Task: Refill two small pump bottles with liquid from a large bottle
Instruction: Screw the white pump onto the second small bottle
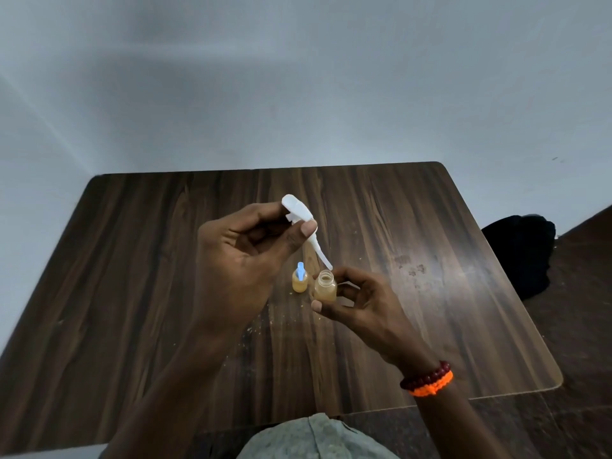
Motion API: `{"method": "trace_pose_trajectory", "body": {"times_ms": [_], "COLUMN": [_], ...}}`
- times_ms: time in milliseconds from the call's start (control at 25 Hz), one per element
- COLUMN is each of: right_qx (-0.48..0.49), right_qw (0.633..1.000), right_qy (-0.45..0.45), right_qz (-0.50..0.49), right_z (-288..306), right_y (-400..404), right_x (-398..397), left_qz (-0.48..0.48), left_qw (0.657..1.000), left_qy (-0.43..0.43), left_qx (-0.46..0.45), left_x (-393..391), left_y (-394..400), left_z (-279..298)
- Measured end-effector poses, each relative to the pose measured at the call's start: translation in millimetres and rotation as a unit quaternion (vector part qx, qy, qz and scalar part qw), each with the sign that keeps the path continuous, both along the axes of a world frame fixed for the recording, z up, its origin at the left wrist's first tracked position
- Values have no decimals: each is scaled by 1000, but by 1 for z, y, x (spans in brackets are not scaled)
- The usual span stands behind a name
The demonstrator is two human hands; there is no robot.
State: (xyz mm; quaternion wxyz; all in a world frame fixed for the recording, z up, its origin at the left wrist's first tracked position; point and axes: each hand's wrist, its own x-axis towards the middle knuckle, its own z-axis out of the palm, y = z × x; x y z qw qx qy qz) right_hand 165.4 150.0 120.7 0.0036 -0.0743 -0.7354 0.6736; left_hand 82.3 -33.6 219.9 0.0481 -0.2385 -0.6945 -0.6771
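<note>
My left hand (245,256) pinches a white pump head (299,212) between thumb and fingers, raised above the table, its dip tube (323,256) slanting down to the right. The tube's tip hangs just above the mouth of a small open bottle (325,286) holding amber liquid. My right hand (361,304) grips that bottle between thumb and fingers. A second small bottle (300,281) of amber liquid with a blue pump stands on the table just to its left. No large bottle is in view.
The dark wooden table (165,293) carries scattered crumbs and small wet marks (410,265) right of the bottles. A black cloth heap (523,253) lies on the floor off the table's right edge. A pale wall stands behind.
</note>
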Motion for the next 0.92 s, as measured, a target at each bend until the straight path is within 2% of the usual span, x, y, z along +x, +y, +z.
{"method": "trace_pose_trajectory", "body": {"times_ms": [200, 440, 600, 920], "right_qx": [15, 44, 43, 65], "right_qw": [1000, 999, 999, 997], "right_qy": [-6, 7, 23, 32], "right_qz": [2, 11, 11, 13], "right_z": [2, 4, 9, 17], "right_y": [1, -2, -1, 3], "right_x": [1, -3, -6, -10], "left_qz": [-34, -91, -132, -139], "left_qw": [999, 990, 980, 975], "left_qy": [-1, -43, -31, -20], "left_qx": [-35, -95, -148, -174], "left_x": [-4, -1, -2, -10], "left_y": [-1, 6, 5, 0], "left_z": [-10, -22, -24, -26]}}
